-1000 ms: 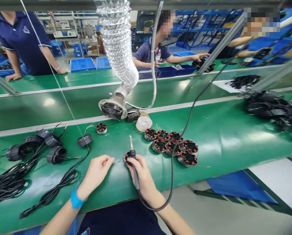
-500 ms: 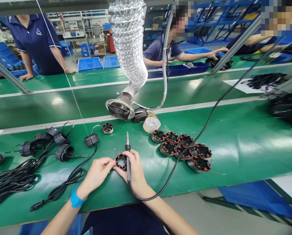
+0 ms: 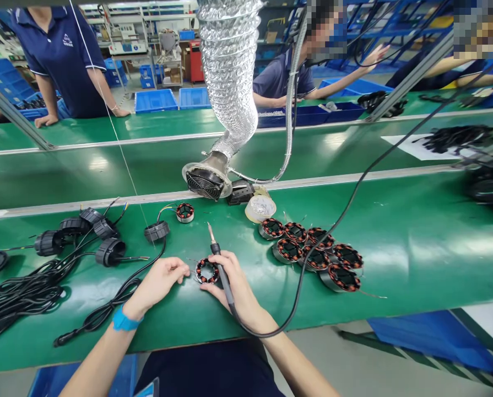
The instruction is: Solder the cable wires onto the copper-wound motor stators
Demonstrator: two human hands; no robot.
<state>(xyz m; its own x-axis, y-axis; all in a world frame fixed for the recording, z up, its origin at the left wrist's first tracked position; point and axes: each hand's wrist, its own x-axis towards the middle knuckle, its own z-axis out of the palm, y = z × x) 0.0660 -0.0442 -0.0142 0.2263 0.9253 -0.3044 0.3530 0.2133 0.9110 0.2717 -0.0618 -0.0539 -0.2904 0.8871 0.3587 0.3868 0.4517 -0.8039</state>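
Observation:
My right hand (image 3: 234, 285) grips a soldering iron (image 3: 218, 255) whose tip points up and away from me, and its fingers also touch a small stator ring (image 3: 207, 271) with red-orange windings lying on the green bench (image 3: 415, 248). My left hand (image 3: 157, 284), with a blue wristband, rests just left of the ring, fingers curled with the tips close to it. A cluster of several similar stators (image 3: 312, 253) lies to the right. One more stator (image 3: 184, 212) with coloured wires sits further back.
A fume-extraction duct with a fan mouth (image 3: 207, 179) hangs over the bench, a solder spool (image 3: 261, 208) beside it. Black round housings with cables (image 3: 64, 248) lie at the left. Other people work at the far benches with blue bins (image 3: 155, 101).
The stator ring has come to rest between my hands, and my left hand closed in on it and then eased slightly back. The iron's tip now leans to the left.

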